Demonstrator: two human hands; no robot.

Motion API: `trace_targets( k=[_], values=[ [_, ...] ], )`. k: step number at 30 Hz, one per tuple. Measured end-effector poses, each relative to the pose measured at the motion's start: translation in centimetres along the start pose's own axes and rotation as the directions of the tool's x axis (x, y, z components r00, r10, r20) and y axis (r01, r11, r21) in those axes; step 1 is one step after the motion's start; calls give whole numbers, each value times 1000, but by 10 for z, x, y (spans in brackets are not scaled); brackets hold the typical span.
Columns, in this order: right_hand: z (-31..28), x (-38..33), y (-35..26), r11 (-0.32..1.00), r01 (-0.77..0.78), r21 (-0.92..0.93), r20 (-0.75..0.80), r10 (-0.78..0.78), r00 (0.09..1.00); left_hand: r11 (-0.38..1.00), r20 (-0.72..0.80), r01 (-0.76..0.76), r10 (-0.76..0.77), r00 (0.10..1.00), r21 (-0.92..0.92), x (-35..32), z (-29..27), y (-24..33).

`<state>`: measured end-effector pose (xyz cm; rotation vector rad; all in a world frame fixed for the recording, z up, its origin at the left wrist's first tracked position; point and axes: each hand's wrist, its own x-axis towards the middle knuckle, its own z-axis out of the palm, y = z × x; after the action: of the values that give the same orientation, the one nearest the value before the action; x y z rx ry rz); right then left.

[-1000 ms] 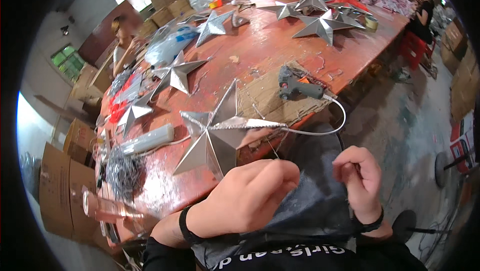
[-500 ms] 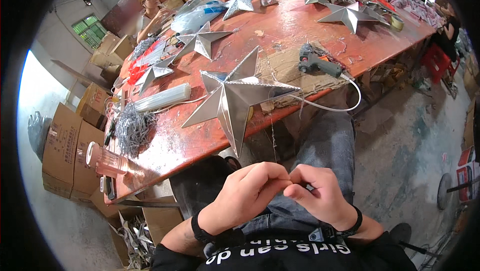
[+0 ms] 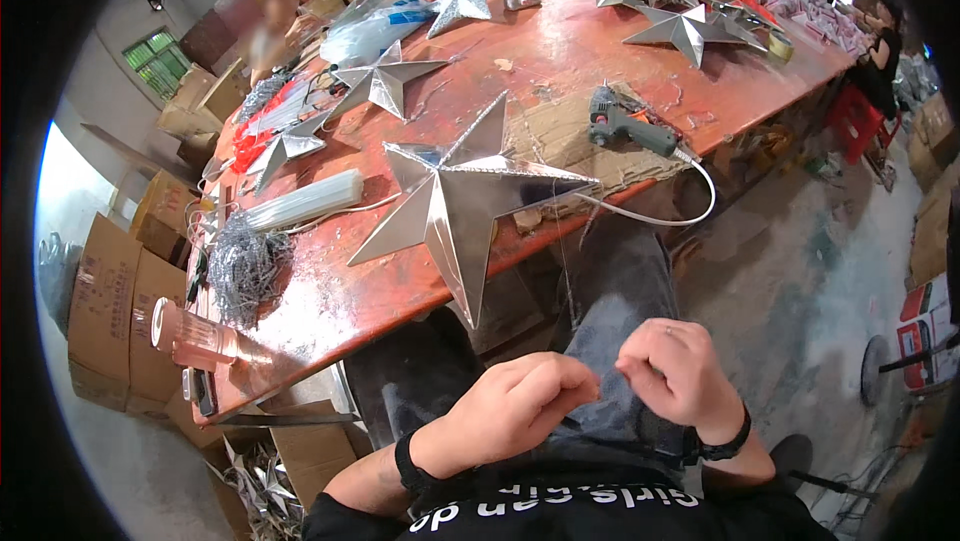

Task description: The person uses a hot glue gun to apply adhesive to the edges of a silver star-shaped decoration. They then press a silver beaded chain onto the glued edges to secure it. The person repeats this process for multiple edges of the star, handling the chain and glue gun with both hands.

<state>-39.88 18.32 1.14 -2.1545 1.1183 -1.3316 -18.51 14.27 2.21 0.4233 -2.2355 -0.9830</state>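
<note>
My left hand (image 3: 520,409) and my right hand (image 3: 678,373) are held together over my lap, fingertips pinched near each other as if on something very fine. A thin thread or wire (image 3: 562,241) seems to run up from them toward the table, though I cannot make out what is pinched. Just ahead, a large silver foil star (image 3: 460,191) lies on the red table (image 3: 340,291), one point overhanging the near edge. A dark glue gun (image 3: 628,126) rests on cardboard to the star's right, its white cord looping off the edge.
Several more silver stars (image 3: 385,81) lie across the table, with a bundle of white sticks (image 3: 305,203), a tangle of silver wire (image 3: 240,266) and a pink bottle (image 3: 195,333). Cardboard boxes (image 3: 110,311) stack at left. Other people sit at the far left and far right.
My hands dropped from the table's edge down to my lap and came together. The view tipped downward, so the large star now sits farther from my hands.
</note>
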Motion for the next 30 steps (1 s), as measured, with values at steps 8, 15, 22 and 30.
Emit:
trace_targets(
  k=[8, 15, 22, 30],
  values=[
    [-20, 30, 25, 967, -112, -227, 260, 171, 950, 953, 7, 185, -192, 981, 239, -36, -10, -34],
    [-63, 113, 110, 820, -190, -540, -111, 154, 982, 875, 39, 403, -428, 903, 268, -40, -23, -54],
    [-80, 152, 163, 744, -11, -668, 254, 241, 937, 937, 83, 301, -319, 944, 177, -46, -20, -93],
    [-90, 155, 119, 588, -57, -807, -247, -248, 937, 136, 609, 827, -614, 502, -545, -35, -3, -149]
  ],
)
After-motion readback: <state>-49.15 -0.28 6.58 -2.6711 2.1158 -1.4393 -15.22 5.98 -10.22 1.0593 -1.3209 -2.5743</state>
